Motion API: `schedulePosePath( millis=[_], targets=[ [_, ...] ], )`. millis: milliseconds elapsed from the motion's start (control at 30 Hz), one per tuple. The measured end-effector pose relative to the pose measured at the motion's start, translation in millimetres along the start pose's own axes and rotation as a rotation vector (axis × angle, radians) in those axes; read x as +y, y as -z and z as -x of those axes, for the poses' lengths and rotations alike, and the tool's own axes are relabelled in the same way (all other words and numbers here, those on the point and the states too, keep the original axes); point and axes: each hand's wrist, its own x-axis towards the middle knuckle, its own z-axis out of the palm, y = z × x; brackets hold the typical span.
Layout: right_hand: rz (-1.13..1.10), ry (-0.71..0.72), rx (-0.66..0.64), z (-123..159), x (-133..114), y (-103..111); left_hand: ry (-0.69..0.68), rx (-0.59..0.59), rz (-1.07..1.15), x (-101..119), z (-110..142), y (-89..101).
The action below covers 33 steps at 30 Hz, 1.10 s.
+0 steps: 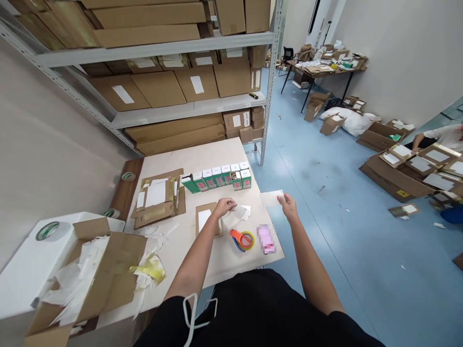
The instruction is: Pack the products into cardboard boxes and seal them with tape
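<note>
My left hand [224, 206] is closed on a crumpled strip of white backing paper [236, 215] above the table [202, 159]. My right hand [288, 205] pinches a white label sheet [272, 197] at the table's right edge. Just below my left hand lies a small flat cardboard piece with a white label [204, 218]. An orange tape dispenser with a yellow tape roll [242, 239] and a pink blurred object [266, 238] lie nearer to me. A row of several small green-and-white boxes [217, 178] stands further back on the table.
Flattened cartons [159, 197] lie at table left; an open carton of paper scraps [94, 274] and tape rolls [47, 230] sit lower left. Metal shelving [188, 108] holds cartons behind. On the blue floor at right a person [439, 137] sits among open cartons [408, 166].
</note>
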Motion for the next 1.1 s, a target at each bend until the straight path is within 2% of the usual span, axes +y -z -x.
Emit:
schedulePosePath(
  millis=[100,233,267,333,400,433,500,567,600,667,800,1100],
  targets=[
    [-0.118,-0.004,-0.114,2,-9,-13,-0.011,0.072,0.011,10,6,-1.3],
    [-0.097,-0.022,-0.268,13,-18,-47,-0.076,0.213,-0.048,40,22,-6.0],
    [-0.070,-0.014,-0.300,16,-20,-55,-0.114,0.214,-0.043,48,28,-5.8],
    [-0.027,0.014,-0.360,20,-24,-69,-0.198,0.129,-0.054,63,43,-3.9],
    [-0.026,0.042,-0.410,24,-27,-80,-0.226,0.060,-0.093,73,59,-1.2],
    [-0.045,0.049,-0.405,25,-29,-86,-0.215,0.070,-0.095,76,66,0.2],
    [-0.091,0.038,-0.336,31,-32,-97,-0.174,0.175,-0.006,78,78,2.6],
    [-0.129,0.000,-0.255,39,-34,-107,-0.149,0.317,0.191,77,87,4.3],
    [-0.144,-0.024,-0.253,45,-35,-112,-0.142,0.377,0.298,76,91,4.7],
    [-0.172,-0.068,-0.333,58,-37,-119,-0.133,0.454,0.461,73,97,4.4],
    [-0.225,-0.100,-0.465,79,-43,-129,-0.115,0.522,0.542,68,107,1.1],
    [-0.297,-0.117,-0.398,86,-50,-140,-0.133,0.558,0.600,74,115,-5.2]
  ],
)
